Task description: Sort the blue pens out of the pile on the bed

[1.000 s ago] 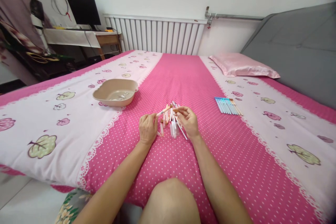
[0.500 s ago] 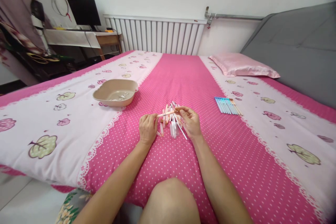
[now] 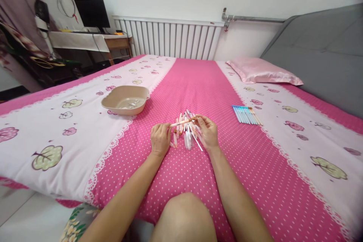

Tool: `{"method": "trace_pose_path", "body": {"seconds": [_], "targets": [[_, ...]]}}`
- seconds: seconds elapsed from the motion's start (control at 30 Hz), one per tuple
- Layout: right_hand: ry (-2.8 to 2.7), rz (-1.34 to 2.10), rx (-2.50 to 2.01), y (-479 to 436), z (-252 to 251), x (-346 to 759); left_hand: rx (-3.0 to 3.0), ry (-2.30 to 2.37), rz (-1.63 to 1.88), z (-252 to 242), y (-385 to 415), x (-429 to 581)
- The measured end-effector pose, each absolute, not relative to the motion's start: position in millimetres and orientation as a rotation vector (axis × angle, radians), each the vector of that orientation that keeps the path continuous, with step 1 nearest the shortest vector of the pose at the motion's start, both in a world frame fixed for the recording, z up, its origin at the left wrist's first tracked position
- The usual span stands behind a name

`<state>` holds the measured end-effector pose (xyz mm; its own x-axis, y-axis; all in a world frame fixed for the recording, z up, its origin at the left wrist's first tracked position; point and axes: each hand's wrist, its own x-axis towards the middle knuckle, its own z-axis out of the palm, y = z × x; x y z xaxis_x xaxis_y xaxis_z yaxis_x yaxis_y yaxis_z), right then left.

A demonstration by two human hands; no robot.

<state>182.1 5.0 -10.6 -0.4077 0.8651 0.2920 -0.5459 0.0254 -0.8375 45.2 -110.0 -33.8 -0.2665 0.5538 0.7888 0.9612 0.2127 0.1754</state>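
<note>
A slim pen (image 3: 181, 123), pale pink at one end and orange-brown at the other, stretches between my hands above the bedspread. My left hand (image 3: 160, 138) is closed around its pale end. The fingers of my right hand (image 3: 208, 130) pinch the orange-brown end; whether that end is a separate cap I cannot tell. Below and behind it lies a loose pile of pen parts (image 3: 188, 140), with white sticks, pinkish tubes and clear pieces. My hands cover some of the pile.
To the left stands a beige plastic basin (image 3: 124, 111) with a few small clear pieces inside. On the right, several blue, white and orange pens (image 3: 246, 115) lie in a neat row. A pink pillow (image 3: 263, 70) rests farther back on the bed (image 3: 198, 83).
My right hand has shifted slightly right, away from my left hand, and more of the pen's orange-brown end shows. My left hand stays nearly still. The basin and the row of pens are unchanged.
</note>
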Motion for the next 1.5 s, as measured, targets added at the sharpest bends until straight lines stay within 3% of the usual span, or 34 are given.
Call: {"method": "trace_pose_path", "body": {"seconds": [0.87,1.23,1.5], "targets": [[-1.362,1.564,-0.434,-0.1,-6.9,185.4,-1.449,-1.881,-0.947,-36.8,-109.3,45.1],[-1.973,1.404,-0.361,-17.6,-17.1,172.7,-1.410,-1.893,-1.051,-34.5,-111.1,49.8],[-1.984,1.434,-0.305,-34.0,-21.3,163.9,-1.440,-1.918,-1.050,-35.6,-113.2,52.9]]}}
